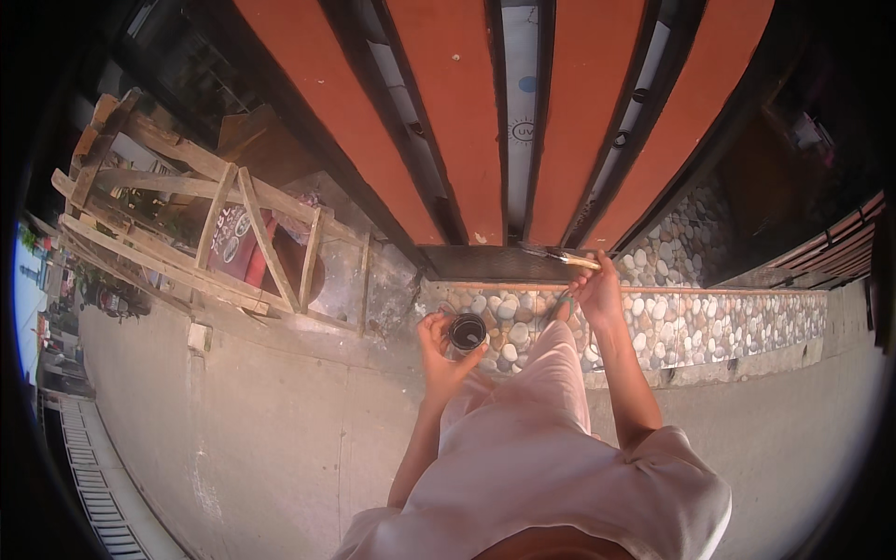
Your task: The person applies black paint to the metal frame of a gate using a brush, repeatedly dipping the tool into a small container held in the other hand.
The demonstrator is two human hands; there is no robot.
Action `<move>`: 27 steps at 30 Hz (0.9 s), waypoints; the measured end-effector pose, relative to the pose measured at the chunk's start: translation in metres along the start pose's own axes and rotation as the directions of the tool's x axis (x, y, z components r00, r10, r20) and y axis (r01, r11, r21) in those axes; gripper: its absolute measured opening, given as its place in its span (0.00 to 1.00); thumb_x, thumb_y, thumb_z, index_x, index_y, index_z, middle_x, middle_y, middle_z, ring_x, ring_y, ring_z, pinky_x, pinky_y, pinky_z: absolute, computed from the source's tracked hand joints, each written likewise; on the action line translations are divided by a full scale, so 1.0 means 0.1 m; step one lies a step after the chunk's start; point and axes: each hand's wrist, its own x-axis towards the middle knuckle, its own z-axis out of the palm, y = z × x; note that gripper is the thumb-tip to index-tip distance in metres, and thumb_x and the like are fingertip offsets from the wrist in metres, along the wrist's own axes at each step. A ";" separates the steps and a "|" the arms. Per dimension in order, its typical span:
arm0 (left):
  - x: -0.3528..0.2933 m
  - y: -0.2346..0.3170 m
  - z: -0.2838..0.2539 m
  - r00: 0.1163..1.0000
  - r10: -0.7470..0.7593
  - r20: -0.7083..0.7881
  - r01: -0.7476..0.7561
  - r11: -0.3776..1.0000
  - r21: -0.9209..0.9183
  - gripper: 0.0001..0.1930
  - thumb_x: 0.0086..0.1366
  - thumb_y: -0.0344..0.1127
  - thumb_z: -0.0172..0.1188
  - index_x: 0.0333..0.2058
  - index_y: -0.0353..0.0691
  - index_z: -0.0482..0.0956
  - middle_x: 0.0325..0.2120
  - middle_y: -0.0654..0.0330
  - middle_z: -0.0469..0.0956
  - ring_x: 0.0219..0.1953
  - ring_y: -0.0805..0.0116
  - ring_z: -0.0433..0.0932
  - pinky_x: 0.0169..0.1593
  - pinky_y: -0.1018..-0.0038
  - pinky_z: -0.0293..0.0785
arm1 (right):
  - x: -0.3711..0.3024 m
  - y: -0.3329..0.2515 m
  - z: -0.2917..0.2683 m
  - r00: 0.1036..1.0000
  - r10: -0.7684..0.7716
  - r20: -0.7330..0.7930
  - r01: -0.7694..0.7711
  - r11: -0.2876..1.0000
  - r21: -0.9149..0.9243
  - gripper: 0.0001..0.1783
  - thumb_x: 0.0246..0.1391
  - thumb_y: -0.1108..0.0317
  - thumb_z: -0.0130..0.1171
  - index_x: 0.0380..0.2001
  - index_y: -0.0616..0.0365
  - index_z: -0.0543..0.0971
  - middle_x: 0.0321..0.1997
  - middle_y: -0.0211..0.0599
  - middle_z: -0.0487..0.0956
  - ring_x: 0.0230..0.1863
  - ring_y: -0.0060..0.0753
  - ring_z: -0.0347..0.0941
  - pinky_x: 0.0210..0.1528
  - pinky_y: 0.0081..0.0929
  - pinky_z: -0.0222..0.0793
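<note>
Pale shirt (551, 467) nearest, left fingers (431, 325) round a cup (464, 347) of dark liquid (469, 329), right fingers (605, 264) pinching the paintbrush (571, 259); tilting the cup could splash the pebbled ledge (691, 327).

Your left hand (442, 358) curls, thumb (472, 359) and fingers (430, 329) rounded; your right hand (600, 293) pinches farther forward, its forearm (625, 373) angling inward.

A multicoloured pebble-patterned paved strip (737, 324) borders the pale grey concrete ground (280, 439). Left, in daylight, sits an open frame of weathered wooden beams (217, 215).
</note>
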 end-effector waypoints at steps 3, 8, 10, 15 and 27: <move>-0.05 0.00 0.02 0.999 -0.002 0.045 0.001 1.000 0.020 0.44 0.46 0.28 0.74 0.56 0.40 0.52 0.50 0.51 0.69 0.54 0.64 0.71 0.56 0.68 0.69 | -0.43 -0.03 0.23 0.988 -0.156 0.018 0.156 0.957 -0.246 0.17 0.67 0.51 0.47 0.37 0.54 0.72 0.20 0.25 0.67 0.23 0.20 0.63 0.28 0.22 0.61; -0.11 -0.04 0.03 0.998 0.014 0.063 -0.015 1.000 0.017 0.45 0.45 0.29 0.75 0.56 0.38 0.52 0.50 0.50 0.70 0.53 0.62 0.72 0.58 0.66 0.66 | -0.95 -0.13 0.81 0.859 -0.419 0.294 0.512 0.719 -0.471 0.20 0.67 0.51 0.49 0.30 0.56 0.73 0.22 0.25 0.69 0.24 0.19 0.63 0.30 0.20 0.60; -0.13 -0.02 0.07 0.998 0.039 0.057 -0.040 0.999 0.015 0.45 0.44 0.29 0.75 0.56 0.38 0.52 0.49 0.50 0.70 0.53 0.62 0.72 0.58 0.66 0.66 | -1.04 -0.16 0.87 0.810 -0.458 0.368 0.587 0.614 -0.528 0.21 0.67 0.51 0.48 0.31 0.58 0.74 0.23 0.27 0.71 0.25 0.18 0.65 0.31 0.19 0.61; -0.14 -0.03 0.14 0.998 0.047 0.045 -0.045 0.998 -0.035 0.43 0.45 0.31 0.74 0.56 0.37 0.55 0.47 0.49 0.74 0.53 0.56 0.73 0.57 0.62 0.67 | -1.02 -0.21 1.04 0.831 -0.356 0.428 0.557 0.531 -0.639 0.22 0.67 0.50 0.48 0.29 0.58 0.75 0.24 0.28 0.73 0.23 0.17 0.66 0.29 0.18 0.61; 0.12 -0.24 -0.24 0.999 -0.010 -0.037 0.010 1.000 -0.014 0.40 0.40 0.30 0.76 0.51 0.38 0.61 0.45 0.53 0.74 0.48 0.59 0.75 0.53 0.64 0.70 | -0.47 0.42 1.01 0.982 0.189 -0.029 -0.184 0.891 -0.414 0.22 0.67 0.45 0.43 0.29 0.50 0.71 0.14 0.19 0.59 0.20 0.20 0.58 0.38 0.27 0.65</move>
